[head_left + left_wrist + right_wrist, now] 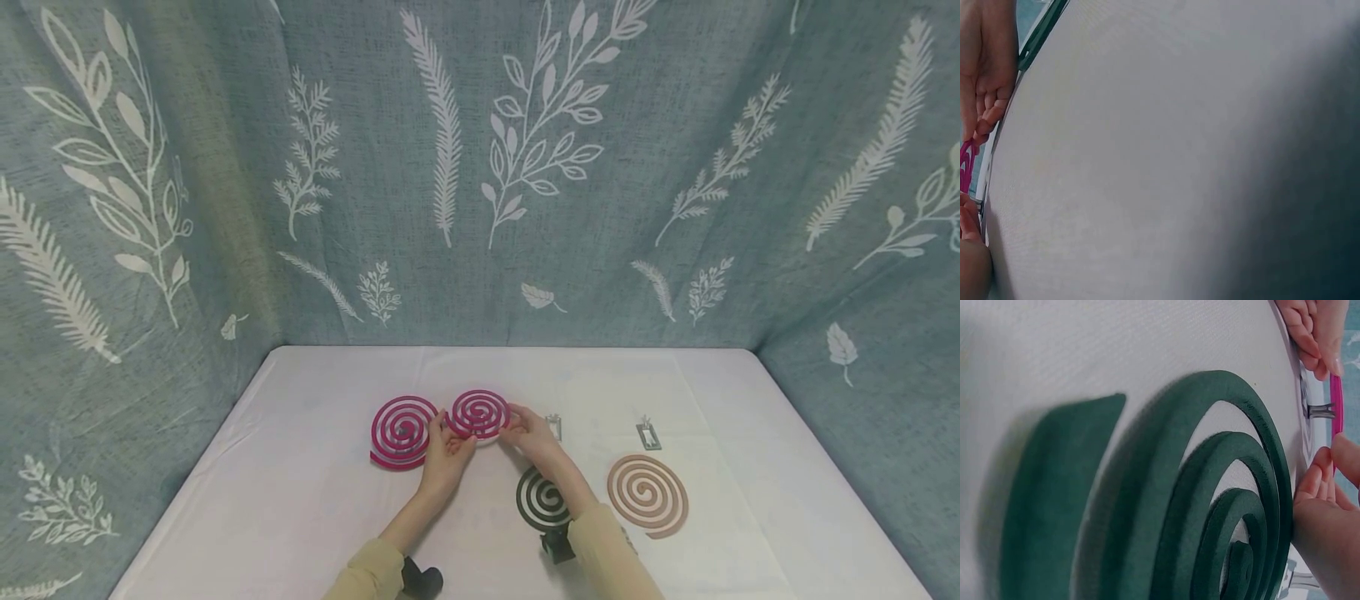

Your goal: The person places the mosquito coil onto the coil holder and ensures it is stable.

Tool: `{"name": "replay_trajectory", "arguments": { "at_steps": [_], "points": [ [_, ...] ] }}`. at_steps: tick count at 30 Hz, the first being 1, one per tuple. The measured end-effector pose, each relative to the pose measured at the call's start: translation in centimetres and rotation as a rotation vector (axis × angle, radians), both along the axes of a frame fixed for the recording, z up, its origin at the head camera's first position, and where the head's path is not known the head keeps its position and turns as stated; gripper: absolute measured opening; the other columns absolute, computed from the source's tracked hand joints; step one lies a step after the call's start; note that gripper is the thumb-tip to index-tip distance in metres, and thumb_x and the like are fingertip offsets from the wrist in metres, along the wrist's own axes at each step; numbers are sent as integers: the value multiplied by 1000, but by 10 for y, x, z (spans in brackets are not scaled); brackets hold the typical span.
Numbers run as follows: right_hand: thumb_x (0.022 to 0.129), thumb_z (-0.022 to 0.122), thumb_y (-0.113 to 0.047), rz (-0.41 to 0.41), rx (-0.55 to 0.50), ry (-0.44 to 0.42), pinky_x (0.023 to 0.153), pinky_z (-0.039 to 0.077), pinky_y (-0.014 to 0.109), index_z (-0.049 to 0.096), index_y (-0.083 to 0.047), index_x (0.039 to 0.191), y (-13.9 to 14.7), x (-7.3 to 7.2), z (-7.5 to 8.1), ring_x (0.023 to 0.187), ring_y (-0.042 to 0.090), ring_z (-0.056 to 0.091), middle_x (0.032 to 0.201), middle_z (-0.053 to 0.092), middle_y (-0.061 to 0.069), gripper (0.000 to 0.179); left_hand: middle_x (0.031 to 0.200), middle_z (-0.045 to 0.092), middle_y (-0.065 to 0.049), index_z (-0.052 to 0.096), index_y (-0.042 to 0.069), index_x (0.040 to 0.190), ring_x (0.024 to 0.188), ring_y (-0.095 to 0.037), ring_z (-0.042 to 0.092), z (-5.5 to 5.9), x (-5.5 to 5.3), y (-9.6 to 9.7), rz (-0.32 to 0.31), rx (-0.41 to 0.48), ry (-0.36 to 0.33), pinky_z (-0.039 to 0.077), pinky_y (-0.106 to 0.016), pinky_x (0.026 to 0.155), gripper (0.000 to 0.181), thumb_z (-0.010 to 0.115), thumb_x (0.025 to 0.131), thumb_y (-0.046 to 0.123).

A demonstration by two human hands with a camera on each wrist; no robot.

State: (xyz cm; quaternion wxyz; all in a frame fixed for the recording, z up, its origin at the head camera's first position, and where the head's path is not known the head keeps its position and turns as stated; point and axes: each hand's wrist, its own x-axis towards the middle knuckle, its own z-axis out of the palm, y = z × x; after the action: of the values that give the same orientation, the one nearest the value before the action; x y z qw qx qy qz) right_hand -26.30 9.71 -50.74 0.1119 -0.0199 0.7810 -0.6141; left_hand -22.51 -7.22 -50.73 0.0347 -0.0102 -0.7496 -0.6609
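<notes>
Both hands hold a pink mosquito coil point(480, 392) by its edges above the white table. The left hand point(447, 462) pinches its left side, and the right hand point(534, 433) pinches its right side. A small metal coil stand point(1321, 411) shows against the underside of this coil in the right wrist view; whether it is joined to the coil I cannot tell. Beside the left hand is a second pink coil point(384, 457), partly covered by the fingers. A dark green coil point(1210, 390) lies on the table below the right forearm, which hides part of it in the head view.
A tan coil point(678, 500) lies right of the green one. One metal stand point(649, 434) sits behind the tan coil, another point(555, 427) just beyond the right hand. Dark devices point(557, 546) are at the wrists. A blue-grey leaf-patterned curtain point(480, 275) surrounds the table point(300, 517).
</notes>
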Motion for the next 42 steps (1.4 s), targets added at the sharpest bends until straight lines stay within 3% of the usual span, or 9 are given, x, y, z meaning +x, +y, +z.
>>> {"name": "replay_trajectory", "arguments": {
  "at_steps": [10,16,19,23,26,42],
  "points": [
    [88,61,-8,-4,1,-16,80,49,26,37,3,141,0,0,0,85,12,54,101,58,10,60,113,59,-28,13,-7,144,81,-2,55,-18,-7,-2,3,-5,22,47,-11,74,74,61,89,4],
    [87,61,-7,-1,3,-10,80,49,26,37,4,141,0,0,0,84,13,53,98,57,10,60,112,59,-28,13,-7,144,81,-2,54,-17,-6,-1,8,-9,24,46,-10,73,74,61,89,3],
    [87,61,-7,-3,7,-10,79,48,26,37,4,140,0,-1,0,84,13,54,98,57,10,59,112,59,-31,14,-10,142,84,-11,57,-3,1,0,9,0,15,46,-11,73,72,60,88,0],
    [87,61,-6,-6,8,-8,78,48,26,38,4,140,-1,-1,0,84,13,54,99,58,11,59,112,58,-32,14,-12,142,86,-16,58,-4,0,0,6,-11,8,47,-11,72,71,60,88,-2],
    [87,61,-6,-5,5,-9,78,48,26,38,4,140,0,-1,0,84,13,54,99,58,11,59,111,59,-30,13,-10,143,84,-11,56,-18,-7,-1,2,-19,19,46,-11,71,73,60,89,0],
    [88,61,-9,4,5,-17,80,48,26,38,2,141,0,-1,1,85,13,54,100,58,10,59,112,59,-30,12,-8,143,82,-6,54,-16,-5,-1,3,8,40,47,-11,72,74,61,89,3]
  ]
}}
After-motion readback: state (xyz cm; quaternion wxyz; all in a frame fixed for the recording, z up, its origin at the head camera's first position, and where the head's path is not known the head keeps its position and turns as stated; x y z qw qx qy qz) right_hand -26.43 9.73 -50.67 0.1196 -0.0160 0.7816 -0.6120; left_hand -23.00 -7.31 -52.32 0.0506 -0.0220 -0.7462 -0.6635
